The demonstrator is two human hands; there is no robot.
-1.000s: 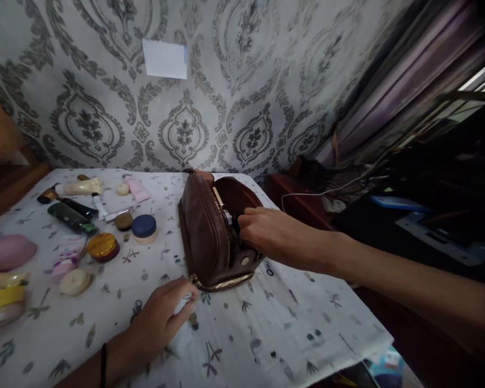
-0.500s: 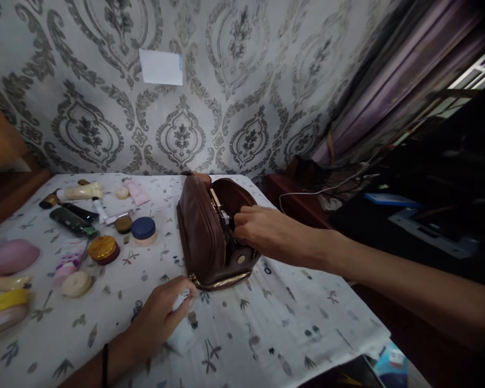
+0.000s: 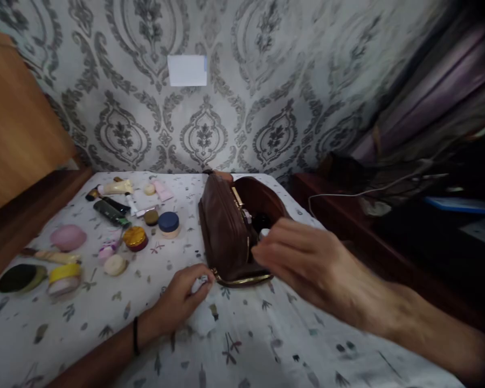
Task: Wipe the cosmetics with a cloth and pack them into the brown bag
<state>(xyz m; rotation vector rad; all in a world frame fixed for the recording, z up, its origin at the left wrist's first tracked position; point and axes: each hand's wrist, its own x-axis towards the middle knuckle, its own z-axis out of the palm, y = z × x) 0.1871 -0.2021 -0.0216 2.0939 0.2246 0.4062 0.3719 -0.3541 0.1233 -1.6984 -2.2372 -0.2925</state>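
Seemingly to steady it, the left hand (image 3: 181, 299) pinches the brown leather bag (image 3: 222, 231) cornerwise — the right hand (image 3: 309, 261) curls at its opening, any grip unclear.

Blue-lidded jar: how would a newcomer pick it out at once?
On the patterned white tablecloth, find the open brown bag. Left of the bag stands the blue-lidded jar, the closest jar to it. Its dark-blue lid over a beige base sets it apart from the gold-lidded jar beside it.
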